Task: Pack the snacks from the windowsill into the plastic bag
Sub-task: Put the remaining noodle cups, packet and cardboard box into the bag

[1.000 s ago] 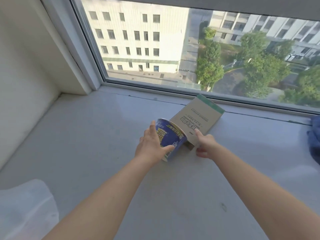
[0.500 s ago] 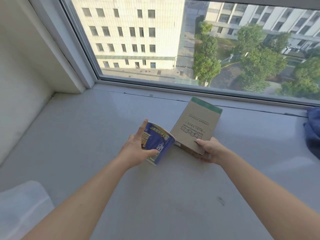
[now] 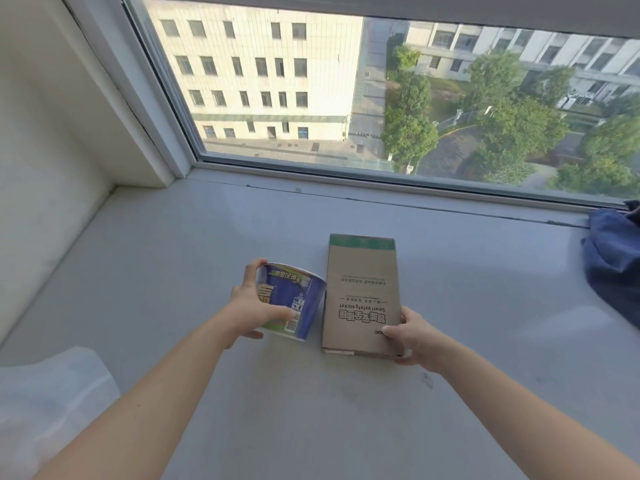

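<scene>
My left hand [image 3: 250,306] grips a blue paper snack cup [image 3: 294,299], held tilted just above the grey windowsill [image 3: 173,271]. To its right, my right hand [image 3: 412,336] holds the near right corner of a brown cardboard box [image 3: 362,289] with a green strip at its far end and printed text on top. The box's near end looks lifted off the sill. A translucent white plastic bag [image 3: 45,403] lies at the lower left, partly out of frame.
A crumpled dark blue cloth [image 3: 613,261] lies at the right end of the sill. The window frame [image 3: 346,174] runs along the back and a white wall [image 3: 41,168] closes the left side.
Both hands have drawn back toward me. The cup came off the sill in my left hand, and the box turned from a slant to point straight at the window.
</scene>
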